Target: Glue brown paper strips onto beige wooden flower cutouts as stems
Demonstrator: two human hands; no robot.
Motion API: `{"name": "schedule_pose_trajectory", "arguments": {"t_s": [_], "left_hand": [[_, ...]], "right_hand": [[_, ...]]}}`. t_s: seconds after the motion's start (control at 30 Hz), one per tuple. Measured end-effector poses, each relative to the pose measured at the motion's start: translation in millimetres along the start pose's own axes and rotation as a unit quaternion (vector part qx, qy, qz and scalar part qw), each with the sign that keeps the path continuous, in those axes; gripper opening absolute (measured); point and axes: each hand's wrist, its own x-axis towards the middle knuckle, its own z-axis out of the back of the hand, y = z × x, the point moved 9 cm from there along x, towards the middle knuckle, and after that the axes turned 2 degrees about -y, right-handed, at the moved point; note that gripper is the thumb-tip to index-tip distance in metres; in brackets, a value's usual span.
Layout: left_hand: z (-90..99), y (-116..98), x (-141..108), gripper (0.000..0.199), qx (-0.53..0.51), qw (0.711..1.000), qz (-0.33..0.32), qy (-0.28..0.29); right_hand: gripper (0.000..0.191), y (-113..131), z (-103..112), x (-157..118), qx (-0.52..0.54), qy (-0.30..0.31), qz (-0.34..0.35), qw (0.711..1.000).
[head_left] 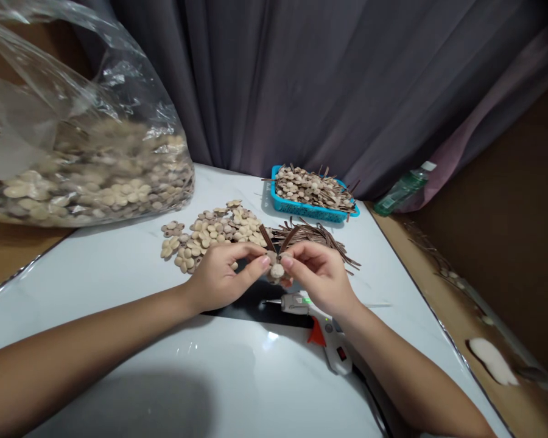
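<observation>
Pinching one flower with two brown strip ends between thumb and fingers of left hand and right hand, over one black mat. Near one glue gun, one flower pile, one strip bundle, one blue basket.

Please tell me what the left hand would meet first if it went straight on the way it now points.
Beyond the flower-shaped piece that it holds, the left hand would probably meet the right hand first, though one view leaves depth uncertain.
</observation>
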Motion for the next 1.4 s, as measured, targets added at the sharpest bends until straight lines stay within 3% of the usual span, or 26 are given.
{"name": "schedule_pose_trajectory", "arguments": {"t_s": [0.1, 0.2, 0.53, 0.7, 0.9, 1.07, 1.23, 1.4], "left_hand": [[-5.5, 11, 1, 0.015, -0.047, 0.996, 0.067, 0.027], [-9.8, 14, 2, 0.014, -0.089, 0.991, 0.091, 0.040], [-17.9, 28, -3, 0.015, -0.207, 0.950, 0.228, 0.055], [-17.2, 28, -3, 0.026, -0.198, 0.950, 0.235, 0.058], [-19.7, 28, -5, 0.027, -0.204, 0.949, 0.231, 0.065], [-13.7, 27, -2, 0.033, -0.205, 0.956, 0.202, 0.054], [-18.6, 27, -5, 0.023, -0.189, 0.959, 0.187, 0.096], [-15.9, 24, -7, 0.020, -0.136, 0.975, 0.155, 0.081]], "right_hand": [[0.022, -9, -2, 2, 0.047, -0.004, -0.051, 0.998], [0.022, -13, -5, 2, 0.061, 0.002, -0.073, 0.996], [0.023, -13, -9, -3, 0.046, 0.014, -0.085, 0.995], [0.027, -14, -14, -5, 0.036, 0.026, -0.095, 0.994], [0.029, -12, -14, -5, 0.023, 0.027, -0.090, 0.995], [0.024, -11, -12, -4, 0.028, 0.023, -0.086, 0.996], [0.023, -12, -11, -3, 0.037, 0.025, -0.084, 0.996], [0.026, -12, -15, -4, 0.035, 0.035, -0.086, 0.995]]}}
